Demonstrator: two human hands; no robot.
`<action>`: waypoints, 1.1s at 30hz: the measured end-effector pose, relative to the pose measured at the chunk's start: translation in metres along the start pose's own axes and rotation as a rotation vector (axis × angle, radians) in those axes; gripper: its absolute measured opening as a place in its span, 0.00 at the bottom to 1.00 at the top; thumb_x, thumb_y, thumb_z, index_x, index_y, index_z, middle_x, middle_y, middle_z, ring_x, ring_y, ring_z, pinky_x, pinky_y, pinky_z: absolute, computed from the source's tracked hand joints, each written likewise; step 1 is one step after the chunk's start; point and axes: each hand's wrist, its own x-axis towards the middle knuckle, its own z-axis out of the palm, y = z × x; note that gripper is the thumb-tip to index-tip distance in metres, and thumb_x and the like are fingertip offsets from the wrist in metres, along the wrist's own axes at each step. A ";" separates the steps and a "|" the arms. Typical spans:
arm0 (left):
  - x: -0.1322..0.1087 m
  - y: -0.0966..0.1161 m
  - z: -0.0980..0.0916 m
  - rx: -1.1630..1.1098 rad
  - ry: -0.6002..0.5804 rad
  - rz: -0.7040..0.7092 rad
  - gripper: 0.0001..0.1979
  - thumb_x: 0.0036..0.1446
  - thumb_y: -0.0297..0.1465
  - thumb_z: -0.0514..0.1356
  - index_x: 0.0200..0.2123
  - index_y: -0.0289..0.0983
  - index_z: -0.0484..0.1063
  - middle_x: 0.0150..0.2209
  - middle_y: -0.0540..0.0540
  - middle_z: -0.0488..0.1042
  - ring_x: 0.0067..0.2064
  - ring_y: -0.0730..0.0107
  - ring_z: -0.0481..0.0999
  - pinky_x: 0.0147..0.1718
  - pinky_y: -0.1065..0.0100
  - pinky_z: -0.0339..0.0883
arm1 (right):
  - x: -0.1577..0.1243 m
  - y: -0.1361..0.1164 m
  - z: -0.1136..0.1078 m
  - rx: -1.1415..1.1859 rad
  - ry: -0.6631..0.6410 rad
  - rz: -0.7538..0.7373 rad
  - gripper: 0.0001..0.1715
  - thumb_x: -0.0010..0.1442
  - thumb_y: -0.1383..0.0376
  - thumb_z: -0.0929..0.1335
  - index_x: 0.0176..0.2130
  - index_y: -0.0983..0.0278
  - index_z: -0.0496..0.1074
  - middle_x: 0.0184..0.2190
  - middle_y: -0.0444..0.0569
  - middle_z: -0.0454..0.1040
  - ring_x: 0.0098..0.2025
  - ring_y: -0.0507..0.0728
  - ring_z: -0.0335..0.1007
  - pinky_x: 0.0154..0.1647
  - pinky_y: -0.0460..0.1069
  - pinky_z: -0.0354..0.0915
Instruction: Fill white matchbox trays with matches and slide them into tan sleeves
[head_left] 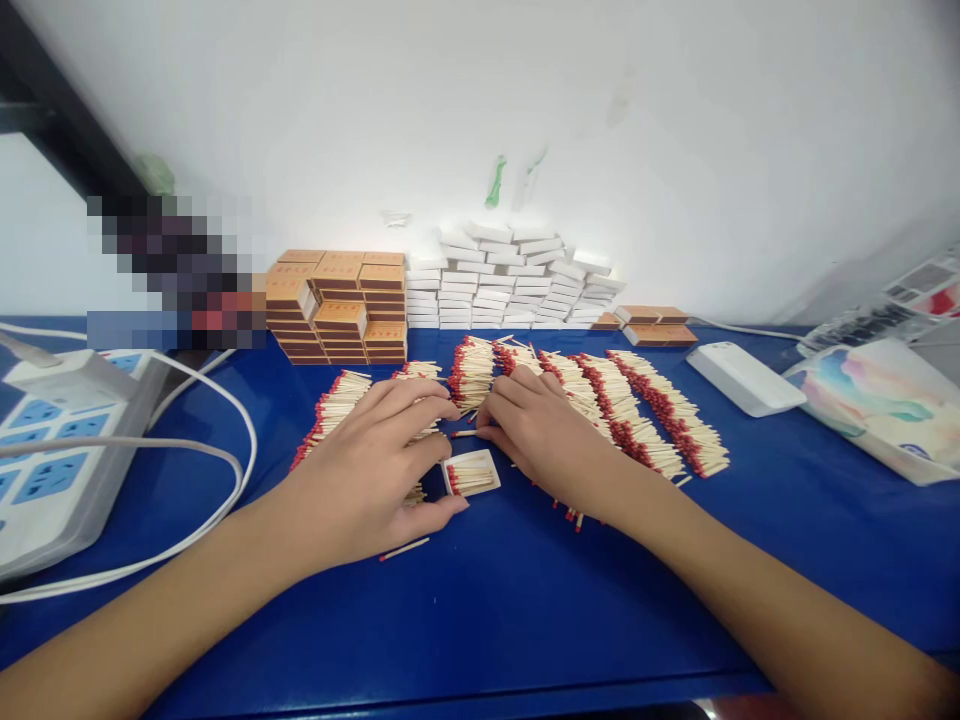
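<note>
A small white matchbox tray [480, 488] with several red-tipped matches lying in it sits on the blue table, between my two hands. My left hand [367, 470] curves around the tray's left side, fingers spread and thumb apart; whether it touches the tray I cannot tell. Just beyond the tray, my right hand [544, 430] has its fingertips pinched at the end of one match [465, 433], whose red head points left. Rows of loose matches [585, 385] lie behind and beside both hands, partly hidden by them. A single match [405, 548] rests below my left thumb.
Stacked brown matchboxes [337, 310] and a pile of white trays [495, 280] stand along the wall. A few more brown boxes [656, 328], a white device [746, 378] and a tissue pack [877, 400] are on the right. On the left lies a power strip [67, 460] with white cables.
</note>
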 end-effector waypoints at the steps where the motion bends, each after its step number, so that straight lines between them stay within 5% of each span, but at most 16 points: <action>1: 0.000 0.000 0.000 -0.001 0.002 -0.001 0.12 0.66 0.39 0.67 0.39 0.35 0.80 0.55 0.36 0.80 0.64 0.44 0.74 0.65 0.41 0.67 | -0.001 0.000 -0.002 0.003 0.016 -0.004 0.09 0.75 0.69 0.66 0.40 0.64 0.74 0.41 0.55 0.75 0.46 0.63 0.63 0.50 0.57 0.60; 11: 0.001 -0.005 0.003 0.011 0.031 -0.057 0.11 0.66 0.39 0.67 0.37 0.37 0.78 0.54 0.37 0.79 0.61 0.47 0.74 0.62 0.45 0.71 | -0.012 -0.019 -0.015 -0.066 0.038 -0.138 0.07 0.73 0.71 0.68 0.40 0.64 0.74 0.42 0.55 0.76 0.45 0.63 0.63 0.48 0.57 0.60; 22: 0.000 -0.004 0.005 0.031 -0.001 -0.111 0.14 0.63 0.40 0.69 0.46 0.36 0.80 0.57 0.35 0.77 0.67 0.39 0.69 0.64 0.39 0.67 | -0.010 -0.015 -0.016 0.189 0.012 -0.069 0.07 0.74 0.70 0.67 0.40 0.64 0.74 0.42 0.53 0.75 0.47 0.62 0.65 0.51 0.56 0.63; 33: -0.002 -0.003 0.009 0.042 -0.018 -0.123 0.11 0.65 0.40 0.66 0.40 0.37 0.81 0.61 0.35 0.75 0.71 0.40 0.65 0.67 0.41 0.63 | -0.010 -0.011 -0.012 0.280 0.098 -0.077 0.08 0.74 0.69 0.68 0.41 0.65 0.77 0.39 0.51 0.74 0.46 0.61 0.65 0.50 0.56 0.63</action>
